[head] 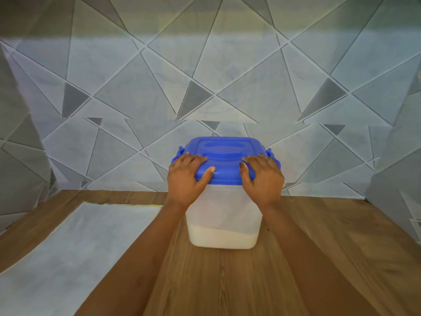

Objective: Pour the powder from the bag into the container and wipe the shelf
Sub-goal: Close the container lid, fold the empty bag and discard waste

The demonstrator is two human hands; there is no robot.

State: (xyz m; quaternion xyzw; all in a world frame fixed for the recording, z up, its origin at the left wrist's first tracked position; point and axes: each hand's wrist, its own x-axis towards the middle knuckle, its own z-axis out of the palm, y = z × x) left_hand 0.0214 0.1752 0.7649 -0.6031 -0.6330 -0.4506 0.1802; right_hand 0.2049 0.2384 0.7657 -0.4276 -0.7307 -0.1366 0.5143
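Head view: lidded container (224, 208), white powder (223, 238) low inside.

Materials and finishes, shelf interior.
Container (224, 213): translucent frosted plastic, smooth; lid (224, 156) glossy blue plastic. Powder (222, 238) inside: white, matt. Shelf (250, 281): wood-grain, matt. Near-left sheet (75, 242): pale, matt, marbled. Far wall (205, 76): embossed geometric covering.

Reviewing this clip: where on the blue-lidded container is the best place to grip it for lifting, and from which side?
Grip the container by its flat left and right walls below the blue lid, one hand per side. It stands upright and looks too wide for one hand. Both the left hand and right hand rest on the lid.
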